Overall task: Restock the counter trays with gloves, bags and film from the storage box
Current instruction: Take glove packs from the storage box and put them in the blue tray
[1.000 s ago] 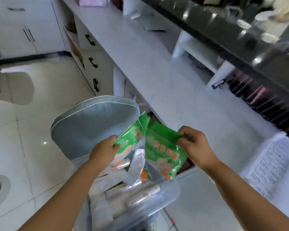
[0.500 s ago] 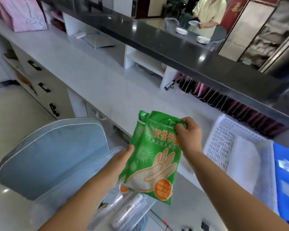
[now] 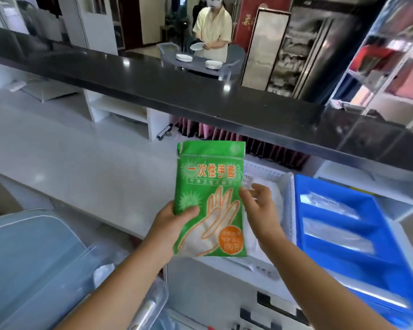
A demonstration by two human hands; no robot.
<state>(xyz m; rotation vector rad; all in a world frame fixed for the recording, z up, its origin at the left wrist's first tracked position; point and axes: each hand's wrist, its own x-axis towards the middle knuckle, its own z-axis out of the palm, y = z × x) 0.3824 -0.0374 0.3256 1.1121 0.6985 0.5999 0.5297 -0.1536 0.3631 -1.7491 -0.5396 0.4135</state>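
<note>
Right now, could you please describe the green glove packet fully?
The green glove packet is a glossy plastic pouch with orange lettering, a hand outline and an orange circle. Held upright before the white tray, it is gripped at its lower left by the left hand; the right hand touches its right edge.

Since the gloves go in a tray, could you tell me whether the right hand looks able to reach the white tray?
Probably yes: the right hand hovers over the white tray, nothing between them; the left hand holds the glove pack aside.
</note>
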